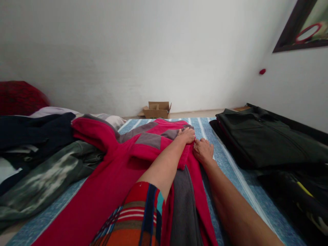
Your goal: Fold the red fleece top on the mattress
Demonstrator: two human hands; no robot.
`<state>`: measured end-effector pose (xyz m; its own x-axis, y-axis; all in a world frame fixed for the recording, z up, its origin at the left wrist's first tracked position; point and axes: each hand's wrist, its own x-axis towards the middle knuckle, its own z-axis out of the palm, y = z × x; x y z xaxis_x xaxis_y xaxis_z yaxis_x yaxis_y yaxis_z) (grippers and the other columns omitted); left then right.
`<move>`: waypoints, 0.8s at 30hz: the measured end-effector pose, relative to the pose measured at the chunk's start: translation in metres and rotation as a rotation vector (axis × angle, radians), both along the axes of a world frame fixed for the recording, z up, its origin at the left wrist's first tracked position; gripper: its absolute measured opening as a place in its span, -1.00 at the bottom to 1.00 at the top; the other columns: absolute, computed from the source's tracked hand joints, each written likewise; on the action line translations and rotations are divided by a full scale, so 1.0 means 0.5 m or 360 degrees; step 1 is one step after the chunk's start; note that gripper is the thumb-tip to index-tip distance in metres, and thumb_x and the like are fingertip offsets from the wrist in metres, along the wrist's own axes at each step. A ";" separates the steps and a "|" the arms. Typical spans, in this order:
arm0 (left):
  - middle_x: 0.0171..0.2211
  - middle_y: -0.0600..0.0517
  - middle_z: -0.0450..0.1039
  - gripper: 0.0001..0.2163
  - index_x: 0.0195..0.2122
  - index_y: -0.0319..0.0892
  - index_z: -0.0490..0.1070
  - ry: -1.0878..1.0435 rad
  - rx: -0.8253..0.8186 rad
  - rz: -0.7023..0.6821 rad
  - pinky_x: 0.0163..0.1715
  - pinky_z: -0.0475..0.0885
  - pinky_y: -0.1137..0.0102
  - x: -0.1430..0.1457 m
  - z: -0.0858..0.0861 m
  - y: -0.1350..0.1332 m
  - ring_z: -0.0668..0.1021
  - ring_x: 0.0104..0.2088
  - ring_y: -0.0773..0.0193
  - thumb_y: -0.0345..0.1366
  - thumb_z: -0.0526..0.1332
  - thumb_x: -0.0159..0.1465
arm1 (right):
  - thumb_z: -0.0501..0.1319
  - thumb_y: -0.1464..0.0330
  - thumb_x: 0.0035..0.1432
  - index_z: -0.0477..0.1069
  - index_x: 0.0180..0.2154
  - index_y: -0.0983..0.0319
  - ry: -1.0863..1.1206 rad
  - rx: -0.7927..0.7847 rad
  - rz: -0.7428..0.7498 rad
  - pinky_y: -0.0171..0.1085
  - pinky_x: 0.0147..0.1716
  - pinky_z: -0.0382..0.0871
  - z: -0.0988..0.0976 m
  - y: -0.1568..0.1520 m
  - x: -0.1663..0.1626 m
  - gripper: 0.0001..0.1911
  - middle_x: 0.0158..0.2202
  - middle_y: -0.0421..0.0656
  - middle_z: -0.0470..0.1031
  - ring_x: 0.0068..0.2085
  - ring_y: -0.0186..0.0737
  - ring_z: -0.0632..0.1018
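A red fleece garment with grey patches [123, 164] lies spread along the blue striped bed cover [230, 167]. My left hand [186, 135] rests palm down on a folded-over part of the garment, fingers stretched flat toward its far edge. My right hand [203, 149] sits just to the right of it, fingers curled over the garment's right edge, gripping the fabric. The two hands nearly touch. My left arm wears a striped, multicoloured short sleeve [135, 218].
A heap of unfolded clothes [46, 160], dark blue, camouflage green and white, lies at the left. Folded dark garments [266, 140] are stacked at the right. A small open cardboard box [156, 110] stands on the floor by the white wall. A framed picture [304, 27] hangs upper right.
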<state>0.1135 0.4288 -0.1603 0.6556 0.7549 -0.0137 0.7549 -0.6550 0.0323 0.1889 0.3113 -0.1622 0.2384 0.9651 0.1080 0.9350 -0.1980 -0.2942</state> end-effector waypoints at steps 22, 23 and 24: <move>0.18 -0.08 0.20 -0.67 0.06 -0.15 0.25 -0.0144 0.0210 -0.0088 0.18 0.03 0.13 -0.136 0.086 -0.354 0.17 0.21 0.15 -0.36 -0.02 0.27 | -0.08 0.16 0.30 0.34 -0.10 0.21 0.0115 0.0121 0.0589 -0.21 -0.02 0.12 0.022 -0.210 -0.009 -0.64 0.01 -0.07 0.33 0.04 -0.18 0.32; 0.20 -0.07 0.17 -0.65 0.08 -0.14 0.23 -0.0135 0.0183 -0.0076 0.19 0.01 0.12 -0.146 0.076 -0.376 0.15 0.23 0.15 -0.37 -0.02 0.26 | -0.08 0.18 0.30 0.34 -0.07 0.21 0.0127 0.0098 0.0594 -0.21 0.00 0.11 0.021 -0.216 -0.010 -0.64 0.05 -0.07 0.32 0.07 -0.19 0.30; 0.21 -0.07 0.15 -0.64 0.09 -0.14 0.22 -0.0128 0.0153 -0.0069 0.19 0.00 0.11 -0.153 0.067 -0.393 0.12 0.24 0.15 -0.38 -0.02 0.26 | -0.07 0.19 0.30 0.33 -0.05 0.22 0.0137 0.0079 0.0586 -0.21 0.02 0.11 0.020 -0.221 -0.012 -0.65 0.08 -0.06 0.30 0.09 -0.19 0.29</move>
<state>0.0370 0.2325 -0.1266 0.6835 0.7214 0.1115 0.7235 -0.6898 0.0271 0.1830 0.2011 -0.1520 -0.1129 0.9820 0.1512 0.9124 0.1627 -0.3755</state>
